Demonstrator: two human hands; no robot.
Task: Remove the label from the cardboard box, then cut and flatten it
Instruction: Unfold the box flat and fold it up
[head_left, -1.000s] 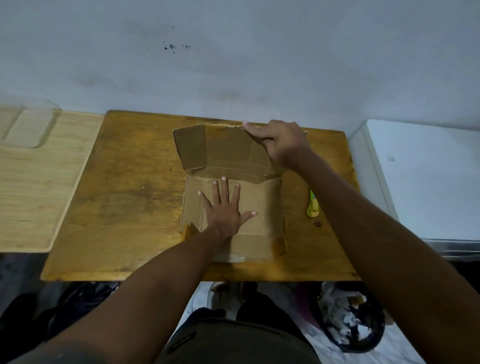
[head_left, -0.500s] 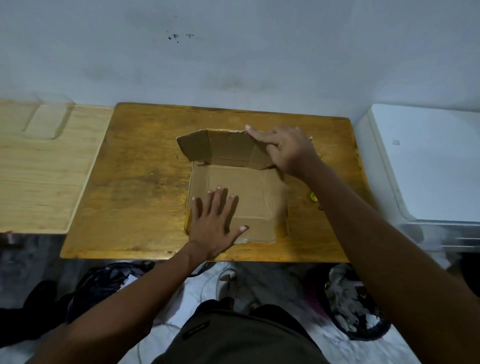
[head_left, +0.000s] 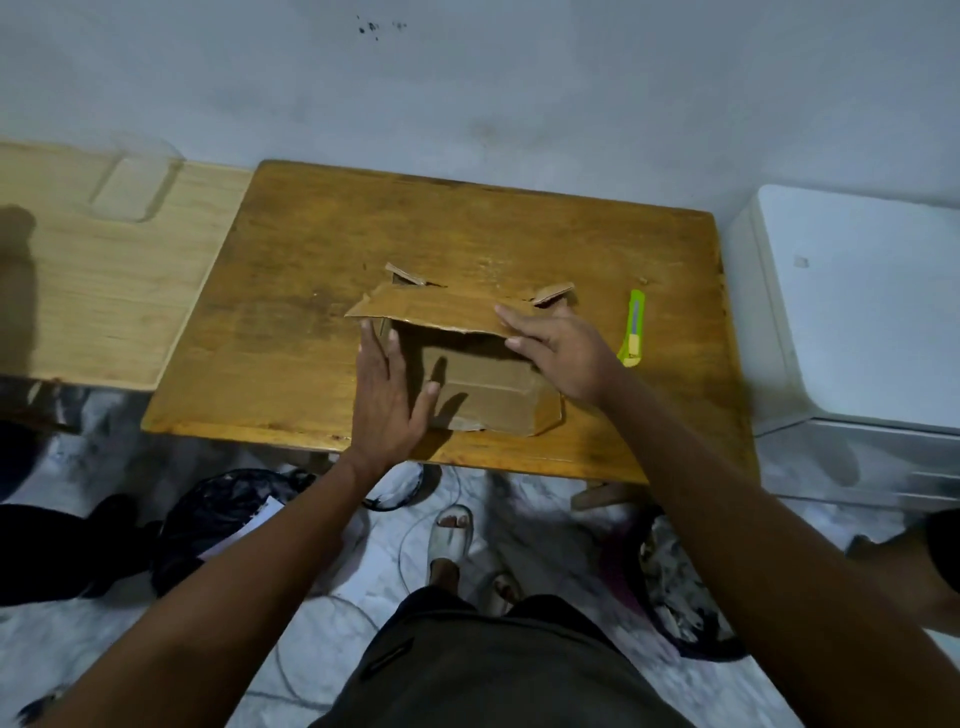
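A brown cardboard box (head_left: 488, 387), cut open and partly folded, lies on the wooden table (head_left: 291, 332) near its front edge. Its far panel (head_left: 431, 309) is folded over toward me, with two small flaps sticking up behind it. My left hand (head_left: 389, 395) lies flat with straight fingers against the box's left side. My right hand (head_left: 561, 353) presses with straight fingers on the folded panel's right end. A green and yellow utility knife (head_left: 632, 327) lies on the table just right of the box.
A lighter wooden surface (head_left: 93, 280) with a clear plastic container (head_left: 132, 182) adjoins the table on the left. A white appliance (head_left: 857, 312) stands at the right. Dark bags (head_left: 218, 514) and my sandalled foot (head_left: 449, 535) are on the floor below the table edge.
The far panel has come down over the box from upright. My left hand slid from the box's floor to its left side. My right hand followed the panel down.
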